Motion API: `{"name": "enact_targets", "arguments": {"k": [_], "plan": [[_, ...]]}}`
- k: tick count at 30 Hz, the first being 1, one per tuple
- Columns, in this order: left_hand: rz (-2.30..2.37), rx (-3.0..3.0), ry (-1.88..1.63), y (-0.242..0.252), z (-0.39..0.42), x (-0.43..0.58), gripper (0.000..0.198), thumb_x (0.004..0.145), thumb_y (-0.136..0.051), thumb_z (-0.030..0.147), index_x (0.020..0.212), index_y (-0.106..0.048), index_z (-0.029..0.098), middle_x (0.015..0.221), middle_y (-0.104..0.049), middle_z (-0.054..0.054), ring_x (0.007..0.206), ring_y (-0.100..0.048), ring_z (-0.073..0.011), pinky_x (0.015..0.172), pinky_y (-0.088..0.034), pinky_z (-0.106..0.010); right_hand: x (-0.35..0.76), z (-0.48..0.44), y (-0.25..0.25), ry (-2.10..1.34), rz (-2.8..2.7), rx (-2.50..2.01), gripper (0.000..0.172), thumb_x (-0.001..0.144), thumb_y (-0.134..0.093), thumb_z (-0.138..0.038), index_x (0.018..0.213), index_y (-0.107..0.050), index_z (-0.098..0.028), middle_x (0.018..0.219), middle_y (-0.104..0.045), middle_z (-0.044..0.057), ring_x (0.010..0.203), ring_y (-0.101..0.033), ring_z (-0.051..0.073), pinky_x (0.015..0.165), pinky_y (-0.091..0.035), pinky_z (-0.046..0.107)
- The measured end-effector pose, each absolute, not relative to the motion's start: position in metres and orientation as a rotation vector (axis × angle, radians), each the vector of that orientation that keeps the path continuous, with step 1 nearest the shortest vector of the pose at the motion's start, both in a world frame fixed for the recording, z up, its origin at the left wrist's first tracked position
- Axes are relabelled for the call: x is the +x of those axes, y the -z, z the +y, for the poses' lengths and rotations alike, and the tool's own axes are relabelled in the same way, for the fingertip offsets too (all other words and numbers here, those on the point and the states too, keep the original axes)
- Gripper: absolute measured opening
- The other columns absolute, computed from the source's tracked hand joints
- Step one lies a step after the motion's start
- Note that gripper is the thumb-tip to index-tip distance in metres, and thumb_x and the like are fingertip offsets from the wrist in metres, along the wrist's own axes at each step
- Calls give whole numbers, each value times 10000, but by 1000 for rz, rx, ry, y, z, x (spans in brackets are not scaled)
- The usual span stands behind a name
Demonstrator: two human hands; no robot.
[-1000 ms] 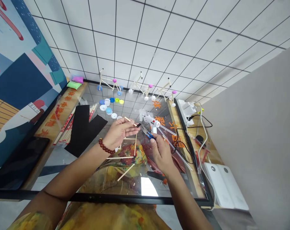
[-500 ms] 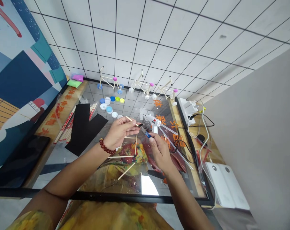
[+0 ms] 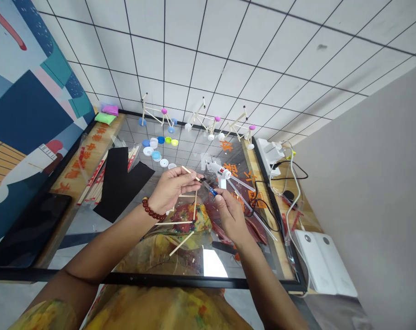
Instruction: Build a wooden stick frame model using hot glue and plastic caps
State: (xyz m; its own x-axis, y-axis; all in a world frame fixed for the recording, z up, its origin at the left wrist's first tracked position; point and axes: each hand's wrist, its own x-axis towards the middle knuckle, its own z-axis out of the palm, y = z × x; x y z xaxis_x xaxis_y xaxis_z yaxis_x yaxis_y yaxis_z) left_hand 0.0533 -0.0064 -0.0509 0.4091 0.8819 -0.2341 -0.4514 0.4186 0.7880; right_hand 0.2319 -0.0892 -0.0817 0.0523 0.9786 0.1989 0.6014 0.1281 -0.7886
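Note:
Between the thumb and fingers of my left hand (image 3: 175,185) is a short wooden stick (image 3: 186,170), with a small black piece at its end. My right hand (image 3: 230,215) grips a blue utility knife (image 3: 210,187), its metal tip touching or very near that black piece; the fingers partly hide the contact. Below the hands, a frame of joined wooden sticks (image 3: 175,223) lies on the glass tabletop (image 3: 142,261). A loose wooden stick (image 3: 181,244) is nearer to me.
A white glue gun (image 3: 221,173) with a cable stands to the right. Black sheet (image 3: 120,188), wrapped chopsticks (image 3: 98,183) and a phone (image 3: 32,229) lie left. Bottle caps (image 3: 156,156) and several stick models (image 3: 203,121) are farther back. A white power bank-like box (image 3: 326,261) sits right.
The knife tip and black piece have shifted very slightly against each other. Both hands keep their grips and nearly the same place.

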Motion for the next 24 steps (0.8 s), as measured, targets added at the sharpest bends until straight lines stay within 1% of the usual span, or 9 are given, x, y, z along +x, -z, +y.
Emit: {"name": "enact_targets", "arguments": {"k": [9,18,24], "plan": [[724,693,-920,52,-7,53,188,698,-784,211,704,-627,109,880,-716,-87,825,-697,-163,811,-566,-316,233,-90,82,-639,-1635,-1561,311,979,-376,-412,1008,-594,-192,802,-644,20,748,-590,178,665,-433,280],[732,697,-901,53,-7,53,178,692,-784,204,710,-633,111,873,-722,-82,774,-699,-150,793,-571,-310,233,-90,80,-603,-1640,-1558,292,977,-378,-399,951,-584,-194,666,-536,-21,616,-504,145,591,-376,262],[724,696,-895,50,-8,53,158,703,-769,195,718,-637,111,845,-728,-86,811,-700,-164,794,-572,-310,231,-91,80,-547,-1641,-1563,274,978,-378,-383,940,-575,-197,675,-535,-22,612,-504,144,590,-379,266]]}}
